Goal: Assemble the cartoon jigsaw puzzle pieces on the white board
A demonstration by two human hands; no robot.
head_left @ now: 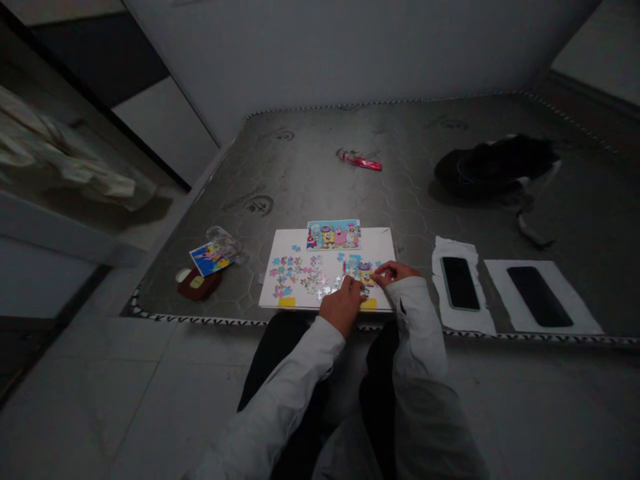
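A white board [295,241] lies at the mattress edge with loose jigsaw pieces [286,272] over its left and middle. A cartoon reference picture [334,235] rests at its top. Toward the right, a partly joined puzzle section [365,272] shows a yellow figure. My left hand [344,305] is over the lower part of the board, its fingers bent together beside this section; what they hold is hidden. My right hand [395,272] touches the section's right side with thumb and forefinger pinched, and anything between them is too small to make out.
Two phones [461,283] [539,297] lie on white sheets at the right. A black cap-like item [497,167] is behind them. A red item [361,161] sits farther back. At left are a picture card [207,259], crumpled clear plastic [226,243] and a brown object [199,285].
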